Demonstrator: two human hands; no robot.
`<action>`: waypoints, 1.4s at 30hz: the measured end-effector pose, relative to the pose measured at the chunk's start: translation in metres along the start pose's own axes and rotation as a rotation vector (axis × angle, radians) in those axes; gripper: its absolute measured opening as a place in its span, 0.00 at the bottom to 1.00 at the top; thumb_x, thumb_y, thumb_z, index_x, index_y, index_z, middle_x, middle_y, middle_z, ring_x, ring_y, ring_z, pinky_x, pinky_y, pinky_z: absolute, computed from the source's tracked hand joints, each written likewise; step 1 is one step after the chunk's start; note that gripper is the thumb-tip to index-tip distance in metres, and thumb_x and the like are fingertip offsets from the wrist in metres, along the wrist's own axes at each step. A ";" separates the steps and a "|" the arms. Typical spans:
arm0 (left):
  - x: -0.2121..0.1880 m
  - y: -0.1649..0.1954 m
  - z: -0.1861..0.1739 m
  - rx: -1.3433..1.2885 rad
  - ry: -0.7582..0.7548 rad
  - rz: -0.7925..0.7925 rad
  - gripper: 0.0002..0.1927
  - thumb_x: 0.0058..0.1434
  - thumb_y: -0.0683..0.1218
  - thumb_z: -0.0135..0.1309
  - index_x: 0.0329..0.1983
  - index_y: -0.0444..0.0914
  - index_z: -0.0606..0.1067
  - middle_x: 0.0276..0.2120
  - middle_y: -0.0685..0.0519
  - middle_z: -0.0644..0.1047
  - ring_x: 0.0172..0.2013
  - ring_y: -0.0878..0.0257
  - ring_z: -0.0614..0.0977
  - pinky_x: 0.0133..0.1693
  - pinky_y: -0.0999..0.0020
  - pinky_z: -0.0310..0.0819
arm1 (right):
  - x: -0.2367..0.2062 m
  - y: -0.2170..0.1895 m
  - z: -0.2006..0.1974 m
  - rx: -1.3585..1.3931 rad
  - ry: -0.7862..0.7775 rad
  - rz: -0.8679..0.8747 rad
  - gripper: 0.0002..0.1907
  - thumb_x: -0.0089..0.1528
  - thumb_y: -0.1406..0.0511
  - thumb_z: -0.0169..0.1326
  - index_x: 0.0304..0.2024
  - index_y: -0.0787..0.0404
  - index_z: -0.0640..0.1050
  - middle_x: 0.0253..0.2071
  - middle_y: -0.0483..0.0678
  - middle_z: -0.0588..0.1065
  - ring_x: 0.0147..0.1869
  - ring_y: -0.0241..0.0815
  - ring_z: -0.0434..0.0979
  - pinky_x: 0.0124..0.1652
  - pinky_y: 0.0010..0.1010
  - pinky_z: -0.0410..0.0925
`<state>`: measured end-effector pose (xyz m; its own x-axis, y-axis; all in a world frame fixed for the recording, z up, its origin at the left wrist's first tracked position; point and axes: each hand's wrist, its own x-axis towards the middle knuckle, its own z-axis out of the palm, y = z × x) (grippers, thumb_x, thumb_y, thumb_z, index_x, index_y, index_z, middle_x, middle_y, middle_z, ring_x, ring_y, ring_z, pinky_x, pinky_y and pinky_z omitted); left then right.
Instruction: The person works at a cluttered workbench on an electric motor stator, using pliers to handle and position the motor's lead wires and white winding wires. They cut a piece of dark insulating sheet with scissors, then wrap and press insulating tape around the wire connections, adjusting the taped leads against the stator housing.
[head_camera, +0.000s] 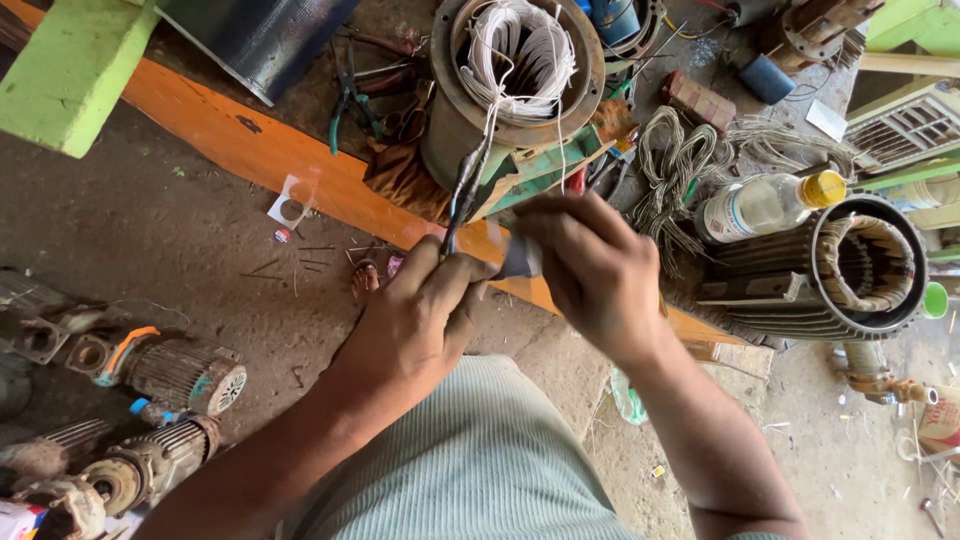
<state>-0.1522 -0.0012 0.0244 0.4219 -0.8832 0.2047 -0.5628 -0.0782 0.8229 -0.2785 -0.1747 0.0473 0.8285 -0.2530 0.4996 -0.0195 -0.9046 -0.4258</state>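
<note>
Head view: the left hand is closing its fingers around a bundle of dark sleeved wires, pinching it just off the near edge of the orange workbench. The wires are running up from the hand into the white winding sitting inside a round motor housing, which is standing near the middle of the workbench. The right hand is hovering just beside the left hand, its fingers curling together and pinching a small pale piece; what this piece is cannot be told, since it is blurring. To the right, a clear plastic bottle with a yellow cap is lying on a second, ribbed motor housing at the right end of the workbench. Loose wire coils are lying between the two housings. Several small motors are resting on the floor at the lower left.
</note>
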 end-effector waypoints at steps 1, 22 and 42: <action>-0.003 0.000 0.002 0.027 0.008 -0.018 0.09 0.64 0.40 0.56 0.46 0.31 0.76 0.40 0.44 0.73 0.36 0.52 0.81 0.34 0.64 0.77 | 0.004 -0.002 0.000 0.050 -0.058 0.035 0.08 0.64 0.71 0.58 0.47 0.61 0.80 0.49 0.50 0.79 0.47 0.47 0.83 0.44 0.33 0.76; -0.003 -0.013 -0.012 -0.022 0.087 0.174 0.10 0.66 0.40 0.56 0.50 0.34 0.75 0.40 0.44 0.74 0.39 0.52 0.81 0.40 0.62 0.77 | -0.007 0.007 0.013 -0.148 0.094 -0.651 0.09 0.62 0.66 0.65 0.44 0.58 0.80 0.53 0.53 0.77 0.49 0.49 0.84 0.41 0.33 0.77; 0.006 -0.013 -0.026 -0.195 -0.005 0.182 0.08 0.70 0.41 0.54 0.50 0.34 0.75 0.42 0.45 0.77 0.42 0.52 0.82 0.43 0.63 0.76 | 0.004 0.007 0.015 -0.094 0.092 -0.556 0.18 0.59 0.67 0.66 0.49 0.59 0.77 0.53 0.62 0.73 0.42 0.51 0.82 0.34 0.32 0.70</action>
<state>-0.1238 0.0062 0.0282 0.3227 -0.8769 0.3563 -0.4810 0.1723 0.8596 -0.2671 -0.1764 0.0349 0.6761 0.2452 0.6948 0.3524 -0.9358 -0.0126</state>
